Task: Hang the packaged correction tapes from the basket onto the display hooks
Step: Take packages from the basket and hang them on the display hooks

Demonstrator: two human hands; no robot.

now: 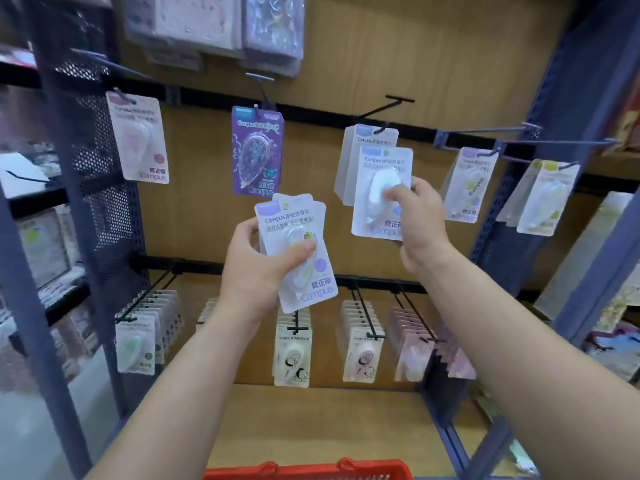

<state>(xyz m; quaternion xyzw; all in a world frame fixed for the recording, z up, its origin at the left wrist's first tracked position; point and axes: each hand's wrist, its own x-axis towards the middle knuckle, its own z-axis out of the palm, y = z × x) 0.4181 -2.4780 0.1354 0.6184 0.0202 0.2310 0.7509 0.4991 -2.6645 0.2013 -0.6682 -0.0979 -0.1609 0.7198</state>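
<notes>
Left hand [263, 268] is gripping a stack of correction tape packs [317, 285], thumb pressing across the front blister, fingers curling round behind. At least 2 cards are showing, slightly fanned, tops tipping left. The stack is being held mid-air in front of the brown back panel [450, 64], between the 2 rows of hooks.

Right hand [420, 226] is pinching a single pack [381, 164], thumb on the blister, fingers wrapping behind the card. This pack is sitting upright, overlapping the hanging packs [349, 168] that are already on the black hook [400, 99]. Its top edge is lying below the hook tip; cannot tell if it is touching the cards behind.

A purple pack [258, 150] is hanging alone on the hook to the left, and a pink pack [138, 136] is hanging further left beside the mesh side panel [93, 161]. More pale packs [465, 188] are hanging on the hooks to the right. The lower row of packs [292, 351] is hanging in deep stacks below both hands. The red basket [308, 471] is showing only its rim at the bottom edge, between the 2 forearms; contents not visible.
</notes>
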